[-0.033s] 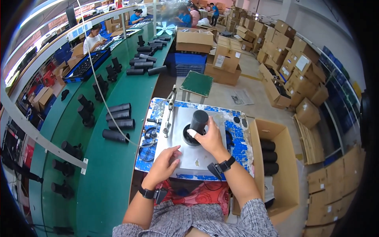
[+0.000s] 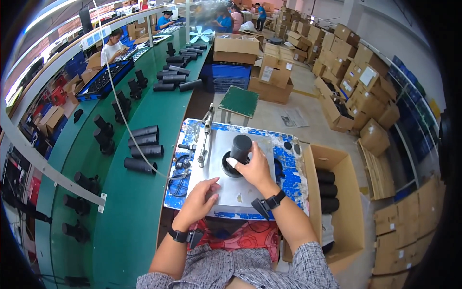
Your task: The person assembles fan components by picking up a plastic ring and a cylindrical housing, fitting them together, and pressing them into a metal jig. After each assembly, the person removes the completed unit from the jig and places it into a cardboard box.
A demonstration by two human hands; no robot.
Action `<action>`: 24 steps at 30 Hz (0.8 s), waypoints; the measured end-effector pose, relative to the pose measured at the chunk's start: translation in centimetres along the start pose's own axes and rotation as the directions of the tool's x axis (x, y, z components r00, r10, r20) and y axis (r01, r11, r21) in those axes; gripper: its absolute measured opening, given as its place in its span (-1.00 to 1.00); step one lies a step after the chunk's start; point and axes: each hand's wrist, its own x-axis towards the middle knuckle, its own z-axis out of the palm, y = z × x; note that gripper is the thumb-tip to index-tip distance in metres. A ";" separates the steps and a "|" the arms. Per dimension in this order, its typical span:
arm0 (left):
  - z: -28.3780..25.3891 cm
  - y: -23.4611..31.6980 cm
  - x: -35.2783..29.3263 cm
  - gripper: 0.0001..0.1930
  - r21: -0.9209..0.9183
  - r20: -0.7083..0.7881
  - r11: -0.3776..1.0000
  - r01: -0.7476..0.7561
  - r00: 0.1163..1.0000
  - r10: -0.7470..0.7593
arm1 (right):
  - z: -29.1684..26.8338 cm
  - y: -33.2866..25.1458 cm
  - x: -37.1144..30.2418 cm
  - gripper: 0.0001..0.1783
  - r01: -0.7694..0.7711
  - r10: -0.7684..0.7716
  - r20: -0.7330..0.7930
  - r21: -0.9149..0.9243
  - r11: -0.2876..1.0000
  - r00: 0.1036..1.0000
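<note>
My right hand (image 2: pixel 257 169) is wrapped round a black cylinder (image 2: pixel 240 149) with a closed top; white covering shows on the thumb. The cylinder stands, tilted slightly, in a round black holder (image 2: pixel 231 172) on a silver metal plate (image 2: pixel 255 192). How its lower end sits there is hidden by my fingers. My left hand (image 2: pixel 198 200) rests over the plate's near left part, fingers loosely bent and apart, with nothing in them. Beyond it, at the plate's left edge, rises a jointed metal linkage (image 2: pixel 206 137).
Left of the worn blue worktable (image 2: pixel 291 192), a green bench (image 2: pixel 115 207) carries several black tubes (image 2: pixel 146 151) and upright black parts. A cardboard box (image 2: pixel 353 207) with black tubes stands close on the right. Ahead is a green-topped stool (image 2: pixel 239 101). A thin pale hose (image 2: pixel 129 127) hangs across the bench.
</note>
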 end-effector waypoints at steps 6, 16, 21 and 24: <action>-0.2 0.5 0.3 -0.44 0.063 -0.010 0.998 -0.025 1.000 0.026 | 0.5 -0.8 0.1 -0.14 -0.128 0.125 -0.025 -0.240 0.962 0.992; -4.0 -1.3 1.7 -0.74 -0.154 -0.220 0.987 -0.052 0.975 0.017 | -0.5 1.3 1.0 -0.15 0.054 -0.061 0.092 0.083 0.995 0.994; -8.4 -7.1 9.0 -0.78 0.288 -0.302 0.958 0.007 0.950 0.084 | -0.1 0.8 -0.4 -0.17 -0.047 0.045 -0.017 -0.166 0.985 0.999; -9.7 -13.6 11.0 -0.76 0.458 -0.236 0.889 0.020 0.967 0.100 | 0.6 1.3 -0.1 -0.21 -0.035 0.035 -0.001 -0.113 0.993 0.999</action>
